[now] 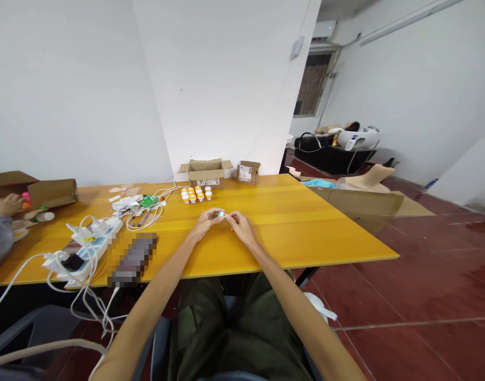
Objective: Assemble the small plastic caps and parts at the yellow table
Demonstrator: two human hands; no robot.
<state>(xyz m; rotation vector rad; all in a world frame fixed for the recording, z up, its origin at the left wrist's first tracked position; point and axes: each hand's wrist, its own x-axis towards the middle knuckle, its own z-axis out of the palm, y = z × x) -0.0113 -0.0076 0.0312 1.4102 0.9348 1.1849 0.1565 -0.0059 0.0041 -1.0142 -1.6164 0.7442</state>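
Over the middle of the yellow wooden table [301, 233], my left hand [204, 222] is closed on a small white and teal item [220, 214], too small to name. My right hand [240, 226] comes in from the other side, its fingers pinched close to the same item; what lies between them is hidden. Beyond my hands stand several small white jars with orange and white lids [196, 194], grouped in rows.
Behind the jars are an open cardboard box [206, 172] and a smaller carton [248, 173]. Power strips [92, 248] with tangled white cables and a pixelated phone [133, 260] lie left. Another person's hand [7, 205] reaches into a box [54, 193] at the far left.
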